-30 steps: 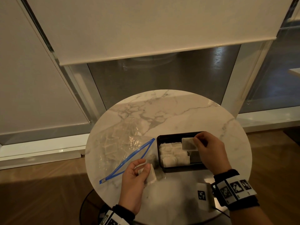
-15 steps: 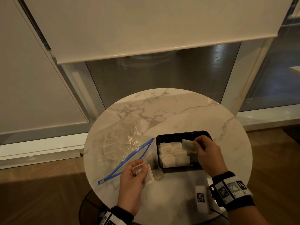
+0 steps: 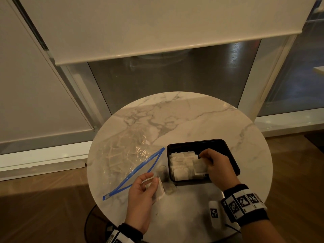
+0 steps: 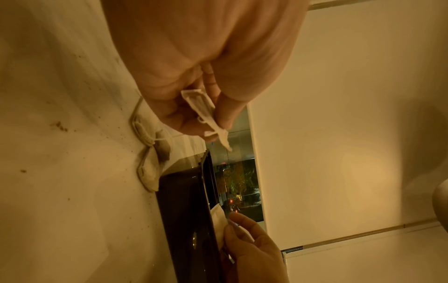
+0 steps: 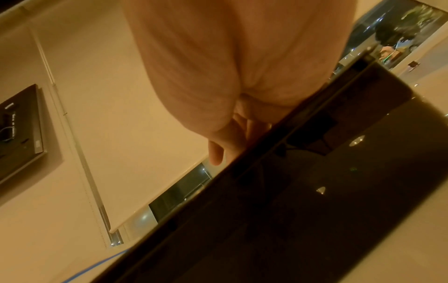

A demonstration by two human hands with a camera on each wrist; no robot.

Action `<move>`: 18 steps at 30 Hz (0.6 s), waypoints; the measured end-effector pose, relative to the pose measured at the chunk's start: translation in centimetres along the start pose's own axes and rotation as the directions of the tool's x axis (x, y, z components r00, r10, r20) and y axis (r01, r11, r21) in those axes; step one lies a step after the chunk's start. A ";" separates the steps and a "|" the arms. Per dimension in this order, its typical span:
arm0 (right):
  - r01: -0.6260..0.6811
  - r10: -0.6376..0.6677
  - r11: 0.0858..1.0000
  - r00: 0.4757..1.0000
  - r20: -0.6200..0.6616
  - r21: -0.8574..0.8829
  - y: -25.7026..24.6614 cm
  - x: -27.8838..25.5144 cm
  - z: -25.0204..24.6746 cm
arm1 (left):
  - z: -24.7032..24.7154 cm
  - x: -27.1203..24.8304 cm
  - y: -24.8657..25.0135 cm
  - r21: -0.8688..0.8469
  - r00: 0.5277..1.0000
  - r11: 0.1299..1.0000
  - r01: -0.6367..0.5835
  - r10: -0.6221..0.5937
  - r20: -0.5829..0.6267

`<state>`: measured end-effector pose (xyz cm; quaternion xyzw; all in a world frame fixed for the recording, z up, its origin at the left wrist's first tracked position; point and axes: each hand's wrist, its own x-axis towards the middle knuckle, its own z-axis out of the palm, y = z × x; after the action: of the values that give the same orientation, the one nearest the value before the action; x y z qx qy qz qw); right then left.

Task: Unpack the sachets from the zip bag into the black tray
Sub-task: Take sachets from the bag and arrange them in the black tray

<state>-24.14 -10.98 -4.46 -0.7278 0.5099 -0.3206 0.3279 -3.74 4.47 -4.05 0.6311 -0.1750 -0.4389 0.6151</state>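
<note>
The black tray [image 3: 229, 155] stands on the round marble table [image 3: 192, 116], its left half filled with several white sachets [image 3: 180, 163]. My right hand [image 3: 203, 158] reaches into the tray and pinches a sachet [image 3: 199, 166] low over the others; the left wrist view shows that sachet [image 4: 218, 220] at the tray's wall [image 4: 184, 210]. My left hand [image 3: 151, 180] hovers left of the tray and pinches another sachet [image 3: 160, 189], also seen close up as a folded sachet [image 4: 206, 113]. The clear zip bag [image 3: 126, 155] lies open on the left, its blue zipper [image 3: 140, 171] facing the tray, with more sachets inside.
Two loose sachets [image 3: 162, 171] lie on the table between the bag's mouth and the tray, also seen as loose sachets [image 4: 150, 172]. A small white marker block [image 3: 214, 213] sits near the table's front edge by my right wrist. Windows and roller blinds stand behind the table.
My right hand has carried its sachet from above the tray's rear down and toward me, low over the sachets. My left hand has stayed in place with its sachet.
</note>
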 end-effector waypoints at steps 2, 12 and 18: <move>0.012 -0.012 1.000 1.000 0.010 -0.022 0.0 0.2 0.1 | 0.0 0.1 -0.1 0.007 1.000 1.000 0.006 -0.006 -0.001; -0.029 0.069 0.981 0.976 0.205 -0.194 -0.8 0.3 0.1 | 0.3 0.1 0.2 0.001 1.000 1.000 0.020 -0.020 -0.011; -0.024 0.117 0.936 0.962 0.245 -0.352 -1.1 0.7 0.0 | 0.5 -0.1 0.5 0.001 1.000 1.000 0.019 -0.019 -0.010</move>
<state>-23.30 -11.37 -3.49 -0.7910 0.5364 -0.1150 0.2708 -4.03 4.17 -3.44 0.6354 -0.1660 -0.4414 0.6115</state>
